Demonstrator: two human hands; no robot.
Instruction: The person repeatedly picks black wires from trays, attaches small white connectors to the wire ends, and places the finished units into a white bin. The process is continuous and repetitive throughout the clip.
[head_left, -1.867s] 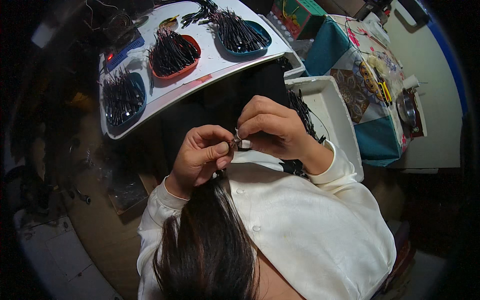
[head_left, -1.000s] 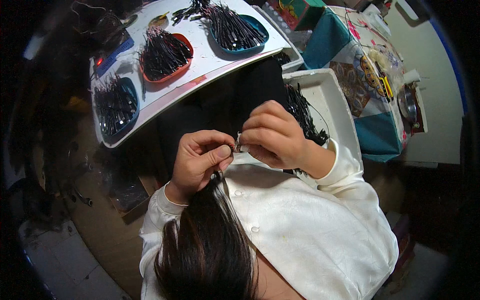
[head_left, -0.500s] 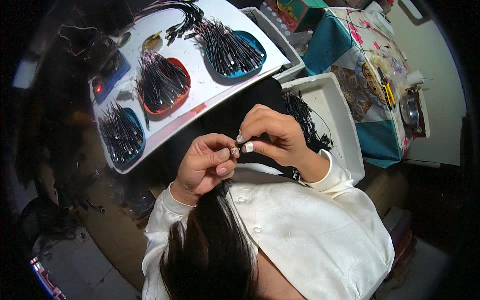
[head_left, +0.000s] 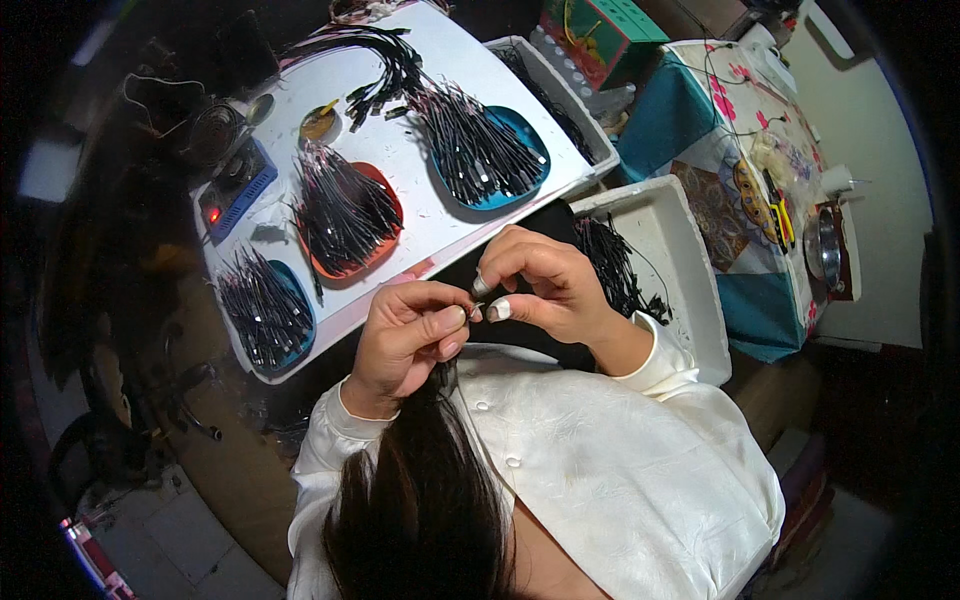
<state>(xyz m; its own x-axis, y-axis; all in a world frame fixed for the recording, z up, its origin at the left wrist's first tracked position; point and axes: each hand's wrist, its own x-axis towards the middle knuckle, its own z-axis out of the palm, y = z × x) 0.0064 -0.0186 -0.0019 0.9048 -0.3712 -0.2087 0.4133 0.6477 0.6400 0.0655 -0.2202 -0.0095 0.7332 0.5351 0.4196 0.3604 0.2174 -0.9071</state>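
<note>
My left hand (head_left: 405, 335) pinches a small piece (head_left: 474, 313)

Thumb and forefinger are clamped on it between the white table (head_left: 455, 50) and my white shirt (head_left: 610, 450); its shape is too small to make out. My right hand (head_left: 555, 290) hovers just beside it, thumb and forefinger apart, white wraps (head_left: 502, 311) on their tips; contact, I cannot tell. Black cables (head_left: 345, 215) fill an orange tray (head_left: 388, 190) between two blue trays (head_left: 508, 122).
</note>
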